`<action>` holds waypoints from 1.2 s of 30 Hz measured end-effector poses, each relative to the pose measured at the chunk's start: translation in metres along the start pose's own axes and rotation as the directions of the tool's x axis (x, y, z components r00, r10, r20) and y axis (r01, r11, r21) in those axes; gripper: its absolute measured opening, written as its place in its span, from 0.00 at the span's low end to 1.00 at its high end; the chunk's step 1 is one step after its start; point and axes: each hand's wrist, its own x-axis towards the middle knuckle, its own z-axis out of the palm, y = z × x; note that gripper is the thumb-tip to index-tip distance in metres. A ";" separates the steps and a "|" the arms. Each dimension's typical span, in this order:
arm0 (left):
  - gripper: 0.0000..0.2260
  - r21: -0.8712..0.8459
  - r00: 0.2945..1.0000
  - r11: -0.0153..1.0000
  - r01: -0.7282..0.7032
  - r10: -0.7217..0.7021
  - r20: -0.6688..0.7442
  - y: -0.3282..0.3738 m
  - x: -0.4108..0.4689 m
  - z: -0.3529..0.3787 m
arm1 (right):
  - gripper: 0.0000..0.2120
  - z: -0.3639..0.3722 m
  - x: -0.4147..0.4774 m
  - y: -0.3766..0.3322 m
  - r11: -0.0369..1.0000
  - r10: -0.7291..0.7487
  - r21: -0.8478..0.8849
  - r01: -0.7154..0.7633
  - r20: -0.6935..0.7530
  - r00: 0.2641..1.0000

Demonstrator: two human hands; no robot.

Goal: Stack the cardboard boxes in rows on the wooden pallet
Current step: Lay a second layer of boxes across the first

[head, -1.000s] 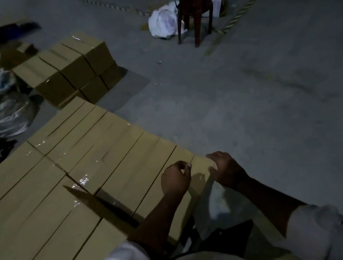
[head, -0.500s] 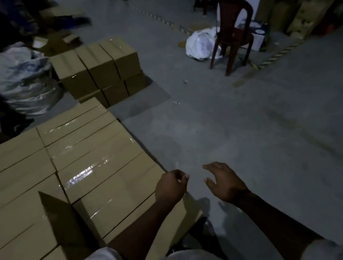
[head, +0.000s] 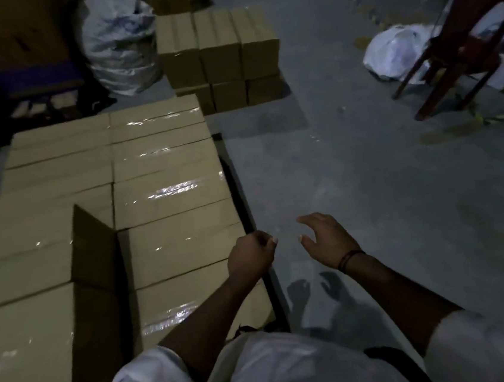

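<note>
**Nothing held beside the stacked rows**

The left grip (head: 251, 254), a fist around nothing, hovers over the near right edge of the cardboard boxes (head: 167, 193) packed in rows at left. The right grip (head: 327, 239), loosely spread open, hangs over the floor (head: 384, 192).

- Dim all round, a grey-blue gloom, and the far left corner goes almost black.
- White glare streaks along the tape on the cardboard boxes (head: 169, 190).
- Two soft shadows on the floor (head: 369, 194).
- The chair (head: 462, 44) is smeared with blur, and the edges bow outward.
</note>
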 end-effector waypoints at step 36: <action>0.13 -0.811 -0.108 0.272 0.517 -0.920 -0.377 0.110 -0.342 0.228 | 0.21 0.068 -0.113 -0.025 0.365 -0.712 0.353 0.862 0.702 0.014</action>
